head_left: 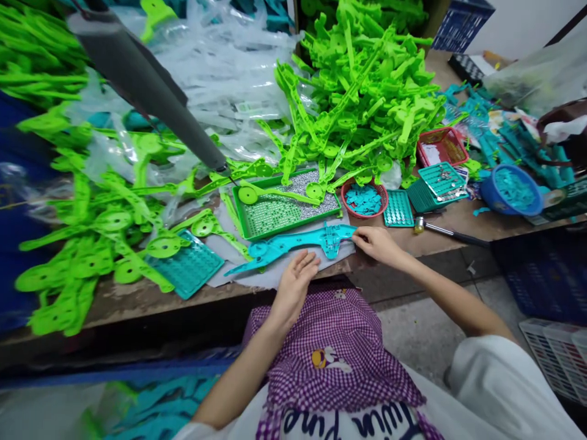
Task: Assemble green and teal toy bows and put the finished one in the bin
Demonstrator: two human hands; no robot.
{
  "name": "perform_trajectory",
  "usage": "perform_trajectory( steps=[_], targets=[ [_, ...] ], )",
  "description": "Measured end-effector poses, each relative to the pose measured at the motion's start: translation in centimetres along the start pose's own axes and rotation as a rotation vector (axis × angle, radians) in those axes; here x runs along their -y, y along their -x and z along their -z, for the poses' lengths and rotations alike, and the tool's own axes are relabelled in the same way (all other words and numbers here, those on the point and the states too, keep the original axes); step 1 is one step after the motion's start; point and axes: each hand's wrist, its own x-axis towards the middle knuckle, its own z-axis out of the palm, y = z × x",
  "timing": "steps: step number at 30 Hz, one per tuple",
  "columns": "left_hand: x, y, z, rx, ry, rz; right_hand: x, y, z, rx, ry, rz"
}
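Two bare hands work at a cluttered bench: the right hand [378, 244] pinches the right end of one long turquoise plastic part [293, 241] between thumb and fingers; the left hand [295, 281] is loosely spread at the part's near edge, gripping nothing — whether it touches, I cannot tell. The part lies just in front of one green tray [293, 227]; to the right are one hammer [452, 233], one round red basket [367, 214] and one blue bowl [520, 209]; lime-green pieces [367, 91] heap behind, too many to count; dark script on the white shirt [343, 426] — partly cut off — seems to include "Twin".

Two hands [296, 281] [378, 244], one hammer [452, 234], two red baskets [367, 214] [425, 156]
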Motion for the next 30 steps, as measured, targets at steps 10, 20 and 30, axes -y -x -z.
perform_trajectory(
  steps=[10,20,30],
  targets=[
    [-2.9,-1.7,-4.1,-0.215,0.428,0.272,-0.8,0.4,-0.4,-0.074,-0.1,0.0],
    [-1.7,-2.6,-4.4,-0.191,0.383,0.177,-0.3,1.8,-1.2,-0.196,-0.1,0.071],
    [0.3,-3.0,-3.5,-0.137,0.328,0.084,1.2,3.3,-4.0,-0.304,0.185,0.088]
  ],
)
